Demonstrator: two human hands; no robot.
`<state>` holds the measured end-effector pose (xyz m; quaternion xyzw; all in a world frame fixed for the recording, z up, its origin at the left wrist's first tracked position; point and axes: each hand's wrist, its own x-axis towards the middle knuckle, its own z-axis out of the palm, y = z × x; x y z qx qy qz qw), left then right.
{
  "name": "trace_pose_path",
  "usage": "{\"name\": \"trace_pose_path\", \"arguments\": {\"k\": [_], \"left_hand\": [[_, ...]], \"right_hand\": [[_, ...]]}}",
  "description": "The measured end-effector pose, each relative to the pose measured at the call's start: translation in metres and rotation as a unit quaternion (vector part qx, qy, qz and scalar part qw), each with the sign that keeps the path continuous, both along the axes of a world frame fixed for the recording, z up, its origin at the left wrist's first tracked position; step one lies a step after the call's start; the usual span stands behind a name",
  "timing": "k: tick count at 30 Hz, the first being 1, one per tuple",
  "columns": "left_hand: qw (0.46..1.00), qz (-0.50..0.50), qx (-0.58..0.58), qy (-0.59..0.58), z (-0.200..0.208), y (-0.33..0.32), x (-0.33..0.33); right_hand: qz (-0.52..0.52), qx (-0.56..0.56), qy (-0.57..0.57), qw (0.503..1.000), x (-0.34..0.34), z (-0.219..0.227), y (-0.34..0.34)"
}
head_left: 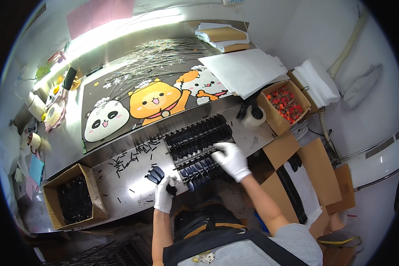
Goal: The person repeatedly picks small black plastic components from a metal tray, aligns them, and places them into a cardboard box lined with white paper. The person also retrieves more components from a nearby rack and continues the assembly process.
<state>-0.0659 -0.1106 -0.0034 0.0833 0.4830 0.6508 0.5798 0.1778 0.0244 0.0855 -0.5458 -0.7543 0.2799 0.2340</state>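
My left hand [165, 195], in a white glove, is closed at the near edge of the metal bench. It grips several dark, glossy curved pieces [155, 175], which fan out above its fingers; one black piece shows at its right side. My right hand [231, 161], gloved too, reaches over the right end of a rack [204, 153]. Its fingers are bent together at the rack's rail, and what they pinch is hidden. Rows of black curved pieces [199, 135] fill the rack's far part, and dark blue ones [198, 172] hang along its near side.
Small black strips [127, 158] lie scattered left of the rack. A cardboard box of black parts [99, 205] stands at left, one with red and brown parts [307, 111] at right. A tape roll [254, 119] sits by it. Thin wires [159, 55] cover a cartoon mat [119, 88].
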Motion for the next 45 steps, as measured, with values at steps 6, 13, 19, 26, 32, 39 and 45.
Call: {"name": "trace_pose_path", "arguments": {"k": [6,13,19,26,32,39,45], "left_hand": [[0.978,-0.193,0.080,0.031,-0.011,0.041,0.074],[0.978,-0.199,0.052,0.047,-0.035,0.058,0.085],[0.976,-0.204,0.040,0.067,-0.040,0.059,0.091],[0.966,-0.222,0.049,0.127,-0.049,0.057,0.097],[0.979,-0.178,0.098,0.034,-0.016,0.064,0.093],[0.966,-0.252,0.063,0.009,0.041,0.069,0.047],[0.973,-0.187,0.111,0.074,0.056,0.046,0.014]], "right_hand": [[-0.088,-0.617,0.250,0.741,0.079,-0.097,0.026],[-0.161,-0.612,0.245,0.734,0.064,-0.126,0.030],[-0.103,-0.381,-0.054,0.917,0.028,-0.103,0.009],[-0.044,-0.117,-0.282,0.951,0.032,-0.075,0.026],[0.066,-0.448,0.233,0.860,0.033,-0.027,0.021],[0.223,-0.611,0.335,0.682,-0.016,-0.020,0.002],[0.364,-0.686,0.501,0.382,-0.057,-0.023,-0.023]]}}
